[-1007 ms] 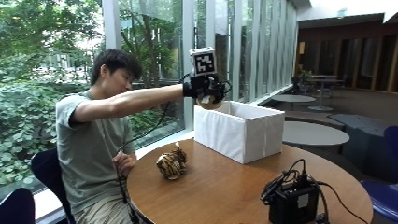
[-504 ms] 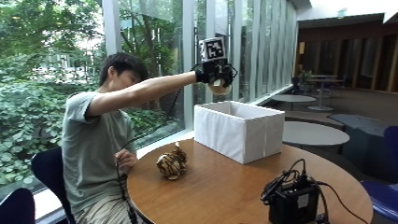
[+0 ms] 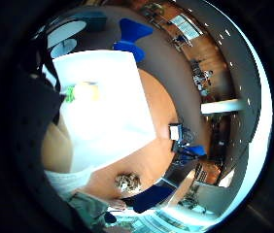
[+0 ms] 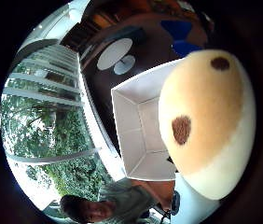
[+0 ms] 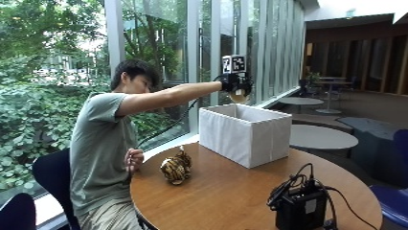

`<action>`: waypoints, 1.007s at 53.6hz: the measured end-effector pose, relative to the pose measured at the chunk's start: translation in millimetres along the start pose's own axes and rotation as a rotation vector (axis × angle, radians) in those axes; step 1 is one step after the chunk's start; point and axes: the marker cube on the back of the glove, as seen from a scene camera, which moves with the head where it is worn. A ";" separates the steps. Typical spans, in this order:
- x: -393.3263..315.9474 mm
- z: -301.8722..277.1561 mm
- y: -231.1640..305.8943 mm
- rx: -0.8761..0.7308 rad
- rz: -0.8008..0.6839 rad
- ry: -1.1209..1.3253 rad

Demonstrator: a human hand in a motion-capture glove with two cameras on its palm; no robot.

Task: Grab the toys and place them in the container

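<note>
Holding a spotted toy above the box

Item 1, grip: the gloved right hand [image 5: 233,85] is raised at arm's length over the white box [image 5: 245,134], its fingers curled round a tan spotted toy [image 5: 239,97]. The thumb-side palm view shows the toy [image 4: 206,121] filling the near field, tan with dark brown spots and a pale underside, with the box's open mouth [image 4: 141,126] beyond it. Judged purpose of the height: to clear the rim so the toy can fall inside.

Item 2, box: upright on the round wooden surface [image 5: 217,196], open at the top. The little-finger palm view shows something yellow and green [image 3: 82,92] already lying inside it.

Item 3, remaining toy: a striped brown plush toy [image 5: 176,168] rests on the surface beside the box, apart from it and near the person's bare hand [image 5: 134,159]. It is probably next to go in.

Item 4, other: a black device with cables [image 5: 301,205] stands on the near part of the surface.
</note>
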 end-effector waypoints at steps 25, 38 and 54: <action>7.2 -16.0 23.0 -0.070 0.091 0.077; 34.0 -36.4 127.4 -0.182 0.346 0.239; 113.1 20.5 316.8 -0.178 0.228 -0.051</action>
